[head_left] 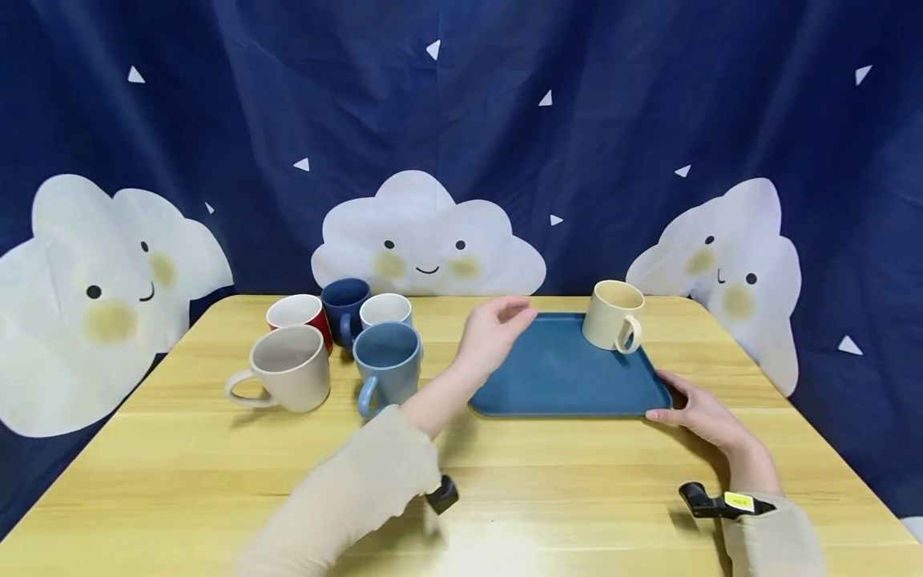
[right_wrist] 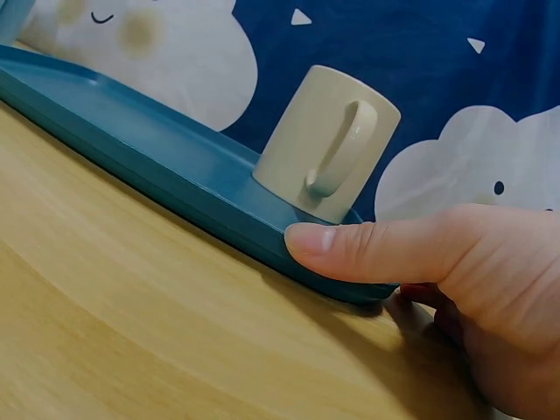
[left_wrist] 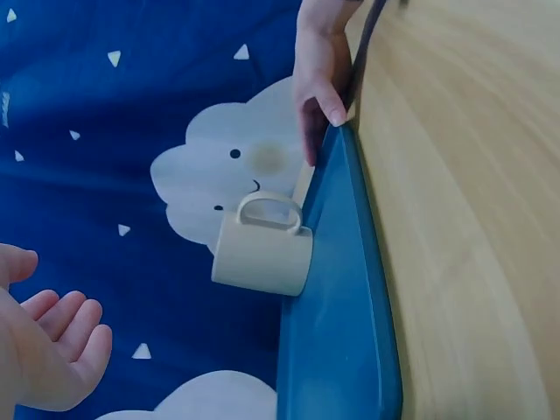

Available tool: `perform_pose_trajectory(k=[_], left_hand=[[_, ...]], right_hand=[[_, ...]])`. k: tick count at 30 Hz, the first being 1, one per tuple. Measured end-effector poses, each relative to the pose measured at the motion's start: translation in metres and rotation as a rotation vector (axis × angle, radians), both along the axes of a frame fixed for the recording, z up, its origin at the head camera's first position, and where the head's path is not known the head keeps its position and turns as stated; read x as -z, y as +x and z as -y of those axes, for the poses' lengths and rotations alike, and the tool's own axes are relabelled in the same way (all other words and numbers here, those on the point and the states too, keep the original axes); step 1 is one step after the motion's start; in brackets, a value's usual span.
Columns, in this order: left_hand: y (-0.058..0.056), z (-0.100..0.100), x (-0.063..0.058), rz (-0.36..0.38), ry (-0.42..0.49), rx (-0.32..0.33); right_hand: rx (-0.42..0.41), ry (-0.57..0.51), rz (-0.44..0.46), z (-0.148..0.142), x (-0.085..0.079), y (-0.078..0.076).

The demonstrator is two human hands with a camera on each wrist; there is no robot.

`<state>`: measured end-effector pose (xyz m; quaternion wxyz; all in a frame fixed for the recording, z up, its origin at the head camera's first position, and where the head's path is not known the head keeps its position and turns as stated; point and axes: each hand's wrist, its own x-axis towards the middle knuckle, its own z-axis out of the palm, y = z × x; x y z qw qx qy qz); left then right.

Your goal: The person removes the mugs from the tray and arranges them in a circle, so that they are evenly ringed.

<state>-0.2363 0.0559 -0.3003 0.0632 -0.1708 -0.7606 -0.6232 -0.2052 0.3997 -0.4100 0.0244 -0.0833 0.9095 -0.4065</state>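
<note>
A blue tray lies on the wooden table, and a cream mug stands upright at its back right corner. My right hand grips the tray's front right corner; in the right wrist view the thumb lies over the rim. Over the tray's left side my left hand hovers with nothing in it. Its fingers are loosely bent and the thumb stands apart from them in the left wrist view.
Left of the tray several mugs stand together: a light blue mug, a beige mug, a red mug with white inside, a navy mug and a whitish mug. A dark blue curtain hangs behind the table.
</note>
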Motion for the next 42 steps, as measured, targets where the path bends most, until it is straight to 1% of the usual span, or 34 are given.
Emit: perform_pose_trajectory(k=[3, 6, 8, 12, 14, 17, 20, 26, 28, 30, 37, 40, 42], left_hand=[[-0.014, -0.019, 0.005, 0.048, -0.032, 0.008], [-0.026, -0.039, 0.013, 0.083, -0.049, 0.022], [-0.032, -0.050, 0.019, 0.109, -0.075, 0.023], [-0.042, -0.069, 0.029, 0.162, -0.111, 0.001], [-0.045, -0.077, 0.031, 0.175, -0.113, -0.013], [-0.049, -0.089, 0.033, 0.172, -0.111, -0.028], [-0.051, -0.102, 0.037, 0.175, -0.142, -0.040], [-0.052, -0.127, 0.045, 0.214, -0.175, -0.020], [-0.052, -0.136, 0.049, 0.221, -0.194, 0.001], [-0.050, -0.144, 0.053, 0.231, -0.213, 0.039], [-0.039, -0.162, 0.067, 0.296, -0.251, 0.242], [-0.036, -0.166, 0.069, 0.323, -0.237, 0.295], [-0.036, -0.169, 0.070, 0.331, -0.193, 0.321]], right_hand=[[0.001, -0.004, -0.001, 0.000, -0.002, 0.001], [0.004, -0.012, -0.003, 0.001, -0.003, 0.001], [0.008, -0.012, -0.003, 0.001, -0.003, 0.001], [-0.002, -0.018, -0.002, 0.001, -0.003, -0.003], [-0.013, -0.029, -0.015, 0.001, -0.004, -0.005], [-0.013, -0.042, -0.023, 0.001, -0.007, -0.007], [-0.013, -0.053, -0.022, 0.001, -0.009, -0.006], [-0.003, -0.063, -0.019, 0.001, -0.007, -0.004], [0.003, -0.067, -0.017, 0.002, -0.005, -0.004], [0.006, -0.073, -0.019, 0.002, -0.004, -0.003], [0.016, -0.056, -0.019, 0.003, 0.000, -0.001], [0.019, -0.053, -0.018, 0.003, 0.002, 0.000], [0.020, -0.058, -0.023, 0.003, 0.002, 0.001]])
